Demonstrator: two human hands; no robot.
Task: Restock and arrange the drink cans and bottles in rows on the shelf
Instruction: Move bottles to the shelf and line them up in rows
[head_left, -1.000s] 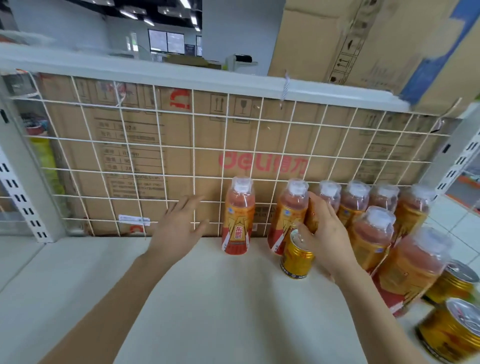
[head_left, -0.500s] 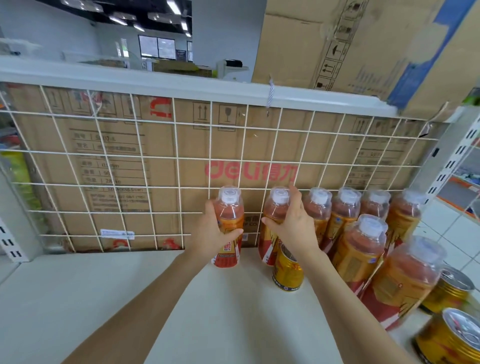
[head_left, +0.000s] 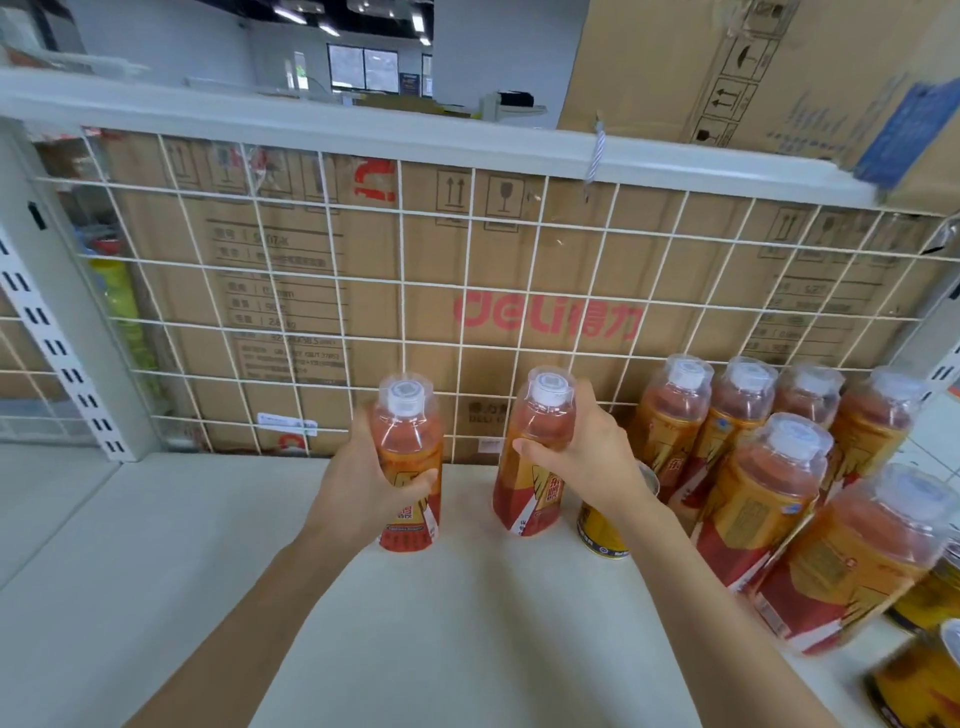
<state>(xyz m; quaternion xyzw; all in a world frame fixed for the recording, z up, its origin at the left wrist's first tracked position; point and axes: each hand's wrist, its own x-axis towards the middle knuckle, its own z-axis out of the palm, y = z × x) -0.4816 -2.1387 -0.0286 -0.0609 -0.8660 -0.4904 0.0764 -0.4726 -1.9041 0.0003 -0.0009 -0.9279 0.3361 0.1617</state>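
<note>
Shelf (head_left: 415, 634), pale board, seen from above and in front. Wire grid (head_left: 400, 283) closes the back edge, with a cardboard box (head_left: 545, 249) behind it.

Left hand (head_left: 358, 491): fingers and thumb curled round the middle of the left bottle (head_left: 408, 434), thumb across the label. The bottle is upright, near the back edge and roughly midway along the shelf. Orange drink, white cap under a clear cover.

Right hand (head_left: 584, 460): wrapped round the shoulder of the right bottle (head_left: 527, 499), thumb in front, fingers behind. This bottle leans slightly and sits just right of the left one, with a gap between them.

Whether either base rests on the board or is just lifted cannot be told.

Gold can (head_left: 597, 532): upright, right beside the right bottle, partly hidden under the right wrist.

Cluster of bottles (head_left: 753, 499): same kind, packed close together from the back edge toward the front along the right end of the shelf, apart from both hands.

More cans (head_left: 922, 680) stand at the front right corner, blurred.
</note>
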